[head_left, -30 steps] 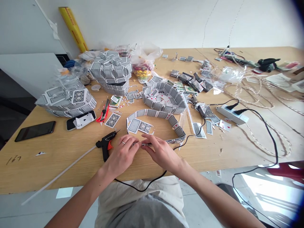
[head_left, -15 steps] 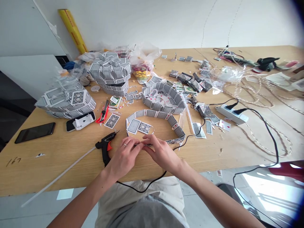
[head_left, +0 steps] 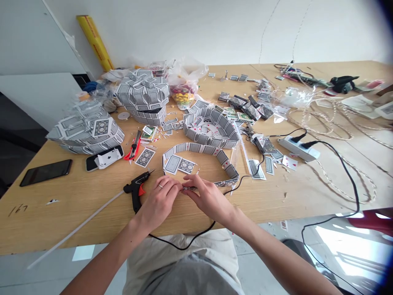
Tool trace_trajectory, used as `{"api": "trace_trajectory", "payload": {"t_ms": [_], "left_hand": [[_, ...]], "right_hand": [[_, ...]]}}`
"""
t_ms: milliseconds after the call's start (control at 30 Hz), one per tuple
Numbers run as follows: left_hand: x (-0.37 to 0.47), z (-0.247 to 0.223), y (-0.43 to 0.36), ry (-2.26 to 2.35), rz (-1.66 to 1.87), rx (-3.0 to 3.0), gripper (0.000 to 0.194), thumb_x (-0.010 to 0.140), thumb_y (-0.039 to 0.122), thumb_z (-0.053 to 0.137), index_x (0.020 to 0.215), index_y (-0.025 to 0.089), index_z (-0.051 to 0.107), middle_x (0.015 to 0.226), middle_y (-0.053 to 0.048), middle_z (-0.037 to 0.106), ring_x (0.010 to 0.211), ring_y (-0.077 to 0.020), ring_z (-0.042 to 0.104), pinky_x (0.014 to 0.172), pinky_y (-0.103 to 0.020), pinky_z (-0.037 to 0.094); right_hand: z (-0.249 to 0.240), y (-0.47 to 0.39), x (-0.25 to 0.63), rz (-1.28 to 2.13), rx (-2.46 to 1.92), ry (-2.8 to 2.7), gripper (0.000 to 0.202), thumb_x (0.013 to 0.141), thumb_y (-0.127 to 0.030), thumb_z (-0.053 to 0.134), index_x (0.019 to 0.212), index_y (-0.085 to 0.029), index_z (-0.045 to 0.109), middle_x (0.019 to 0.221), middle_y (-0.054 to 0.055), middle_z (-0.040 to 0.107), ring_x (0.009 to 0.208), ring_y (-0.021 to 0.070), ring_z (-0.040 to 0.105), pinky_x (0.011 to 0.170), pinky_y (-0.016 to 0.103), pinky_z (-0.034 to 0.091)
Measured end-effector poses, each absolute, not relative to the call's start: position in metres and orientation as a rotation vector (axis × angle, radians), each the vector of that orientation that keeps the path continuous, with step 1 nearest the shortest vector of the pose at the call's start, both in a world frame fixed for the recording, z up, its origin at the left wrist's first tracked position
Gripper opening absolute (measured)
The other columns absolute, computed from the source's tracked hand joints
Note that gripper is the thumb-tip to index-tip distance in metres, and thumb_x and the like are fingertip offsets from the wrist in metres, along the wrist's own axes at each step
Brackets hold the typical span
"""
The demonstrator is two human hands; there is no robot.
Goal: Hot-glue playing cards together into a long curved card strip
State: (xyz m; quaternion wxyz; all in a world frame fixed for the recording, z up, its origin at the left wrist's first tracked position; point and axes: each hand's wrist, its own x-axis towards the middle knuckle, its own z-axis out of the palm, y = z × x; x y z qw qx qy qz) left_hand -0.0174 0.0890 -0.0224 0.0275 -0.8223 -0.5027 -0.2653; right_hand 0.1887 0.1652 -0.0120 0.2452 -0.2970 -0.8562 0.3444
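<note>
A heart-like ring of folded playing cards point(head_left: 227, 162) stands on edge on the table before me. My left hand point(head_left: 161, 196) pinches its near wall, fingers closed over the strip. Close beside it, my right hand point(head_left: 208, 197) grips the same wall between thumb and fingers; the hands cover part of the strip. Two loose playing cards point(head_left: 173, 164) lie inside the ring. Left of my left hand rests a black glue gun point(head_left: 135, 191) with a long clear glue stick point(head_left: 82, 225) in its back. Behind the ring sits a card-walled box point(head_left: 211, 141) with loose cards inside.
Two lidded card boxes point(head_left: 143, 96) stand at the back left. Nearby are a red utility knife point(head_left: 134, 146) and two phones point(head_left: 46, 172). A black cord point(head_left: 245, 176) runs from the right past my hands; a power strip point(head_left: 299, 148) lies at right.
The fingers of my left hand have shifted slightly on the strip and the thumb has tucked in. My right hand stays nearly in place; the ring has barely moved.
</note>
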Motion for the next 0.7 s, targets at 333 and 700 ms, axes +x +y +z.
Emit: {"api": "trace_trajectory", "payload": {"t_ms": [333,700], "left_hand": [[-0.031,-0.016,0.091,-1.551,-0.97,-2.484,0.019,0.105,0.019,0.069,0.123,0.017,0.062,0.115,-0.009,0.077,0.118,-0.0246,0.072,0.114,-0.045,0.055],[-0.046,-0.015,0.092,-1.451,-1.049,-2.517,0.011,0.103,0.016,0.073,0.111,0.019,0.068,0.105,-0.003,0.08,0.111,-0.0195,0.076,0.114,-0.041,0.055]], "right_hand": [[-0.016,0.167,0.191,0.924,-0.803,-2.351,0.026,0.104,-0.016,0.07,0.125,-0.023,0.056,0.115,0.008,0.084,0.104,0.0262,0.083,0.087,0.036,0.064],[-0.017,0.166,0.19,0.808,-0.746,-2.403,0.013,0.106,-0.017,0.066,0.118,-0.02,0.061,0.106,0.008,0.08,0.095,0.0249,0.08,0.083,0.034,0.061]]}}
